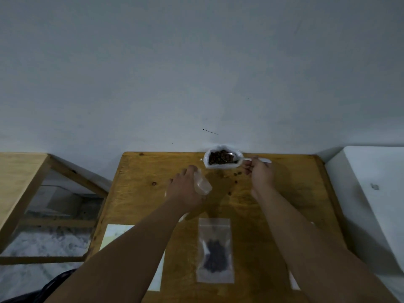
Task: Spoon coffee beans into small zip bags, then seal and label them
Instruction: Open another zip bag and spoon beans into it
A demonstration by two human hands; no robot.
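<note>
Now lift the spoon (240,159) level from the white sack of coffee beans (220,160) at the far edge of the wooden counter (288,193), with the right grip (260,171) pinched on its handle. Bring the empty zip bag (203,185), clasped in the curled left grip (185,188), close under the spoon, mouth wide — note the stray beans (229,193) lying spilled. Nearer, a filled zip bag (214,250) flat on the wood; behind, a bare grey wall (196,73).

We have one view only, a wide-angle camera on the person's head. It looks forward and down on the yellowish wooden table (142,182), quite near. The pale grey wall (196,73) fills the far half. The left hand (185,189) and right hand (261,173) reach in from the near edge.
</note>
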